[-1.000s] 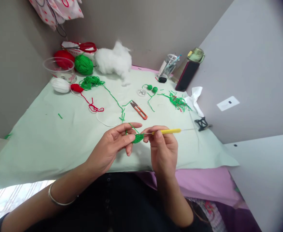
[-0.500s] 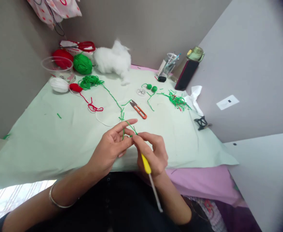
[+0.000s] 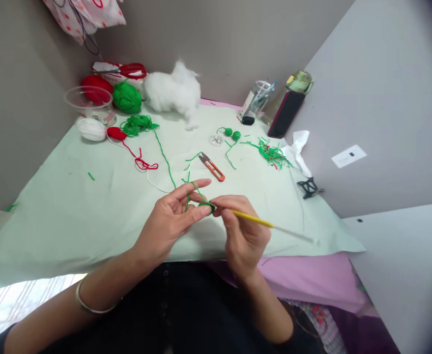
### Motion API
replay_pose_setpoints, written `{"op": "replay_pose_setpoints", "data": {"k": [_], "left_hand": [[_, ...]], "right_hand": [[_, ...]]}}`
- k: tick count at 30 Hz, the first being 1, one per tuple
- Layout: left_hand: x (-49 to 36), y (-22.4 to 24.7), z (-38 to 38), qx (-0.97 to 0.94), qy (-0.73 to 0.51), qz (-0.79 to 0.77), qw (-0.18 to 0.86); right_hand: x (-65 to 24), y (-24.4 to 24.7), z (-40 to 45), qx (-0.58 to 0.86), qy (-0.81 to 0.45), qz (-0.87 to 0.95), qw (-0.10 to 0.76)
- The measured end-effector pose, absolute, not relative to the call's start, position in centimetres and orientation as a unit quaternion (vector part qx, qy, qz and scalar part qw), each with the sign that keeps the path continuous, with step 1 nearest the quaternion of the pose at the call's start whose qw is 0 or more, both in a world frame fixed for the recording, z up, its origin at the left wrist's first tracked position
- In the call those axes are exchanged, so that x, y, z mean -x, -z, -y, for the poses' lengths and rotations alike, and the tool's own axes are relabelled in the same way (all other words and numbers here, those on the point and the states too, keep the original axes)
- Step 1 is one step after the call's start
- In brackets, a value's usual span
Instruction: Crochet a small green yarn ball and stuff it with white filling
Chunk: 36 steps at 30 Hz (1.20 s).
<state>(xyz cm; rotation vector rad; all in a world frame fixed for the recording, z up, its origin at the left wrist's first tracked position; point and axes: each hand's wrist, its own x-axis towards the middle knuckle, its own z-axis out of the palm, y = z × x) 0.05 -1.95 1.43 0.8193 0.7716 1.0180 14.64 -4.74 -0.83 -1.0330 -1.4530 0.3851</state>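
Note:
My left hand (image 3: 171, 214) pinches a small green crochet piece (image 3: 207, 207) between thumb and fingers. Green yarn (image 3: 166, 157) runs from a loose tangle (image 3: 138, 125) at the back left to this hand and passes over its raised index finger. In my right hand (image 3: 247, 231) is a crochet hook (image 3: 254, 218) with a yellow grip, its metal shaft pointing out to the right. The hook's tip meets the green piece, though the fingers partly hide it. Orange thread snips (image 3: 212, 167) lie just beyond my hands.
At the back left are a green yarn ball (image 3: 126, 97), a clear tub (image 3: 88, 105) and white stuffing (image 3: 173, 91). Two small green balls (image 3: 232, 133) sit farther right, near yarn scraps (image 3: 273, 153). A phone (image 3: 285, 115) leans against a bottle (image 3: 300, 82).
My right hand has turned and shifted right, swinging the hook from pointing down toward me to pointing right. The green piece shows more now, and the yarn strand has moved left.

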Motion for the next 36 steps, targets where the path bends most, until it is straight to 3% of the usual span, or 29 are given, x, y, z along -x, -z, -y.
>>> {"op": "replay_pose_setpoints", "data": {"k": [3,5,11,23,27,31,34,36], "left_hand": [[-0.2,-1.3,1.9,-0.329,-0.443,-0.328,0.767],[-0.1,-1.3,1.6,-0.289,-0.408,-0.309,0.809],[0.3,-1.4,1.2,-0.303,-0.43,-0.32,0.788],[1.1,-0.9,1.3,-0.451,-0.422,-0.328,0.715],[1.1,-0.8,1.5,-0.489,-0.422,-0.365,0.67],[0.5,-0.9,1.9,-0.503,-0.454,-0.416,0.606],[0.2,-1.0,2.1,-0.438,-0.456,-0.381,0.675],[0.3,-1.0,1.9,-0.36,-0.413,-0.334,0.767]], "right_hand": [[-14.5,1.6,5.1,0.442,-0.017,0.688,0.575],[-14.7,1.6,5.2,0.436,-0.001,0.69,0.578],[-15.2,0.3,4.6,0.414,-0.253,0.545,0.684],[-16.0,0.8,4.0,0.386,-0.43,0.479,0.661],[-15.9,0.0,4.7,0.437,-0.306,0.567,0.628],[-15.5,0.4,5.1,0.445,-0.053,0.711,0.542],[-15.1,1.4,5.0,0.426,0.12,0.736,0.512],[-15.0,1.7,4.8,0.426,0.122,0.721,0.533]]}}
